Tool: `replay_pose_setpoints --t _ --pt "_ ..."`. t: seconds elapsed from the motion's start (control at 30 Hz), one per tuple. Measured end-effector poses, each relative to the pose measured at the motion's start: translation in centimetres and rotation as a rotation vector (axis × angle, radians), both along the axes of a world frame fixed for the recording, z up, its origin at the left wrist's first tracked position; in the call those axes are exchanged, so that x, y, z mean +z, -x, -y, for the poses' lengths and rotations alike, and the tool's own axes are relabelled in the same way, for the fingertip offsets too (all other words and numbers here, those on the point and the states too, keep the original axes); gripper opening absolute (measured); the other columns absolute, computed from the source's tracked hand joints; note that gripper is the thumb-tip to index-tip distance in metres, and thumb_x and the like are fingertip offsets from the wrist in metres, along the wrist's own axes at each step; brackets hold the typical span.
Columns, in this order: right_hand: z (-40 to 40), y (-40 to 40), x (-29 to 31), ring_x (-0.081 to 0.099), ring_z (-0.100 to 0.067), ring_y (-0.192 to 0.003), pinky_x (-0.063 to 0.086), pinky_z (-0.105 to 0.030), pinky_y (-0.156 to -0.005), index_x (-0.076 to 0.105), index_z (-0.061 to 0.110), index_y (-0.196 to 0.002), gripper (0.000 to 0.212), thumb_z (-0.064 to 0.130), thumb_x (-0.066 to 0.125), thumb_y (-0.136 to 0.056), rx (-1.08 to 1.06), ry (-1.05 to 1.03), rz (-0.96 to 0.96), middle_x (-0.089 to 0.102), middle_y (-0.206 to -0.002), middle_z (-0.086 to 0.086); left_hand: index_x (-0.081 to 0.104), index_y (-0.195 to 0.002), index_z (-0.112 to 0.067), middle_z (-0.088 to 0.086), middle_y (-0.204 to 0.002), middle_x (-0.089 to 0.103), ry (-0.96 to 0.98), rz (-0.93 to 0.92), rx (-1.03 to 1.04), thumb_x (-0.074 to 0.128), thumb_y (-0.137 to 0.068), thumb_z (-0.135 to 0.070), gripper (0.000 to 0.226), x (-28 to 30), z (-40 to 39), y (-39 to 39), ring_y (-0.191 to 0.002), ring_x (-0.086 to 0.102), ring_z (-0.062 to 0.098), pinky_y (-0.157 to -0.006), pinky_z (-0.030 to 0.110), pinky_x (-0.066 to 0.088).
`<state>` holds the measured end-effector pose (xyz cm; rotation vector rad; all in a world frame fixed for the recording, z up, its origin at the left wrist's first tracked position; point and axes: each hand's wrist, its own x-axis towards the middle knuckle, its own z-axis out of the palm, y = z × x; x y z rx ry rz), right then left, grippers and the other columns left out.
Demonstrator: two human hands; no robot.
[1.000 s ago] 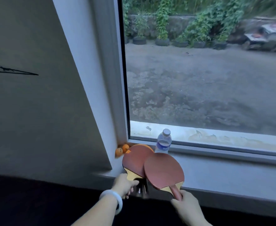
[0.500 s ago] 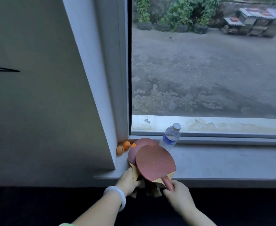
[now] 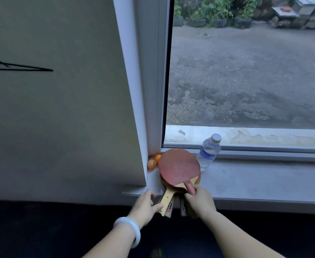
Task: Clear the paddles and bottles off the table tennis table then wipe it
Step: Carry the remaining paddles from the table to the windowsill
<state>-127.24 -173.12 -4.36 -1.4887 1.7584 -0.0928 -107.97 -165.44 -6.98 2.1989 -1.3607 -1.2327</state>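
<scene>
since the earlier frame we had stacked the paddles on the window sill (image 3: 264,179) and our left hand (image 3: 145,205) had let go. top paddle (image 3: 179,167) lay flat over the others in the sill's left corner, handles overhanging the edge. our right hand (image 3: 199,200) pinched the top paddle's handle; left hand was spread, fingers loose, touching the light wooden handle (image 3: 166,201) beside it. water bottle (image 3: 208,151) stood on the sill just right of the stack, two orange balls (image 3: 153,162) tucked in the corner. paddles and one bottle looked cleared; the table tennis table was out of view, so other items and the wipe seemed left.
</scene>
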Motion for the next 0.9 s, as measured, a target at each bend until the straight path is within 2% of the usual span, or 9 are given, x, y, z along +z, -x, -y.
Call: replay_pose_setpoints --t 0.07,0.27,0.4,0.63,0.9 --pt "0.2 -0.1 -0.4 0.057 -0.025 -0.080 0.042 -0.031 -0.068 0.053 0.018 -0.089 0.011 0.025 0.061 -0.087 0.032 0.002 -0.017 0.061 -0.086 -0.002 0.049 -0.108 -0.023 -0.006 -0.092 0.046 -0.004 0.030 0.017 0.066 -0.090 -0.039 0.030 -0.2 -0.7 -0.6 -0.080 0.045 0.009 -0.069 0.022 0.037" --pt "0.6 -0.2 -0.9 0.061 -0.027 -0.091 0.046 -0.032 -0.075 0.052 0.016 -0.096 0.020 0.033 0.061 -0.090 0.104 0.007 -0.075 0.062 -0.095 -0.004 0.048 -0.101 -0.024 -0.007 -0.088 0.048 -0.042 0.054 0.011 0.064 -0.091 -0.037 0.023 -0.7 -1.7 -1.9 -0.077 0.047 0.010 -0.071 0.024 0.040" --pt "0.9 -0.1 -1.0 0.062 -0.028 -0.095 0.048 -0.034 -0.078 0.051 0.016 -0.098 0.026 0.039 0.060 -0.090 0.151 -0.003 -0.135 0.065 -0.101 -0.007 0.048 -0.098 -0.025 -0.008 -0.089 0.049 -0.075 0.066 -0.011 0.065 -0.090 -0.039 0.023 -0.8 -1.9 -2.0 -0.082 0.048 0.012 -0.074 0.025 0.041" --pt "1.0 0.2 -1.4 0.062 -0.029 -0.099 0.047 -0.033 -0.078 0.052 0.014 -0.106 0.029 0.036 0.062 -0.090 0.153 -0.009 -0.148 0.065 -0.106 -0.008 0.049 -0.096 -0.025 -0.007 -0.093 0.049 -0.066 0.076 -0.034 0.066 -0.090 -0.039 0.023 -0.7 -1.6 -1.4 -0.085 0.047 0.014 -0.082 0.028 0.045" --pt "1.0 0.2 -1.6 0.061 -0.030 -0.101 0.045 -0.032 -0.079 0.052 0.013 -0.108 0.030 0.035 0.063 -0.091 0.158 -0.006 -0.147 0.064 -0.108 -0.009 0.047 -0.093 -0.026 -0.007 -0.095 0.049 -0.075 0.086 -0.049 0.064 -0.090 -0.038 0.020 -1.0 -2.3 -1.4 -0.084 0.048 0.013 -0.084 0.029 0.046"
